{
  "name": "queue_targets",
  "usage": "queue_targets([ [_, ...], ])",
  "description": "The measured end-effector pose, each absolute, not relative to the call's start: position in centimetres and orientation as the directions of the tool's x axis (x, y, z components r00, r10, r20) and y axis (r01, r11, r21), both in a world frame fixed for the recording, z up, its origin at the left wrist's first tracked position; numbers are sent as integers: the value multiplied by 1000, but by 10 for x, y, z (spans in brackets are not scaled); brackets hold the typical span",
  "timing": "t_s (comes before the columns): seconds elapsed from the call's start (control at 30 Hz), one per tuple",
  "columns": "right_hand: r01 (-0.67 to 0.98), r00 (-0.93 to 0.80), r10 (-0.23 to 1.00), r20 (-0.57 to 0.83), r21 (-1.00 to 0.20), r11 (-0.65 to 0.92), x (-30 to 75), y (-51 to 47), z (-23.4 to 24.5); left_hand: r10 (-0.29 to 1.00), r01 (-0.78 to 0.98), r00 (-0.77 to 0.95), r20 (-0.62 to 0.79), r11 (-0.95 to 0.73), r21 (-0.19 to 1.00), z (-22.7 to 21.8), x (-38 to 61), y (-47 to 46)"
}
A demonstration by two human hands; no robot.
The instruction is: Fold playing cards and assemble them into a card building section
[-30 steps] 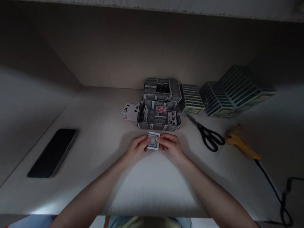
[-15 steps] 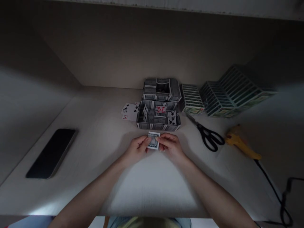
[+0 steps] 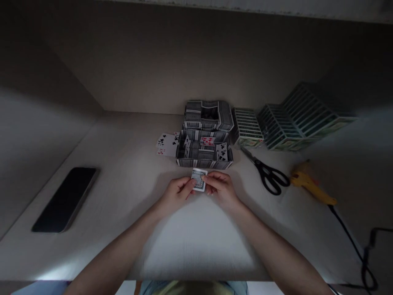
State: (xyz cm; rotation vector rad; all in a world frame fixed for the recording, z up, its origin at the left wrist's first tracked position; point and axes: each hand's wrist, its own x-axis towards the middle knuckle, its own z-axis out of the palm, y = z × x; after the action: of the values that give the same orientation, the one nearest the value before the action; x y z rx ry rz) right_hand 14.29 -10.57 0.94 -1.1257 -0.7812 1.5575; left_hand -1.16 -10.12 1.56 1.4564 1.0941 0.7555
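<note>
A small playing card [image 3: 199,180], its patterned back facing up, is pinched between my two hands just above the table. My left hand [image 3: 179,190] grips its left edge with thumb and fingers. On the opposite edge my right hand [image 3: 221,187] holds it the same way. Whether there is one card or a thin stack I cannot tell. Right beyond the hands stands an open-topped box made of playing cards [image 3: 204,163], with face cards showing inside. Behind it sits another card-built structure [image 3: 193,119] with a square opening.
Loose playing cards [image 3: 167,143] lie left of the box. To the right are black-handled scissors [image 3: 272,178], a yellow glue gun [image 3: 313,187] with a black cord, and green-white card structures [image 3: 247,125] against the back. A black phone [image 3: 66,200] rests at the left.
The card has tilted slightly and shifted a little between my fingers. Both hands stay in nearly the same place, and the objects around have not moved.
</note>
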Motion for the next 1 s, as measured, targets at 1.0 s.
queue_targets([
  [1.0,-320,-93,981,-170,-928,-191,140,-105,5,902,328,290,318,-406,853,7,-18,-95],
])
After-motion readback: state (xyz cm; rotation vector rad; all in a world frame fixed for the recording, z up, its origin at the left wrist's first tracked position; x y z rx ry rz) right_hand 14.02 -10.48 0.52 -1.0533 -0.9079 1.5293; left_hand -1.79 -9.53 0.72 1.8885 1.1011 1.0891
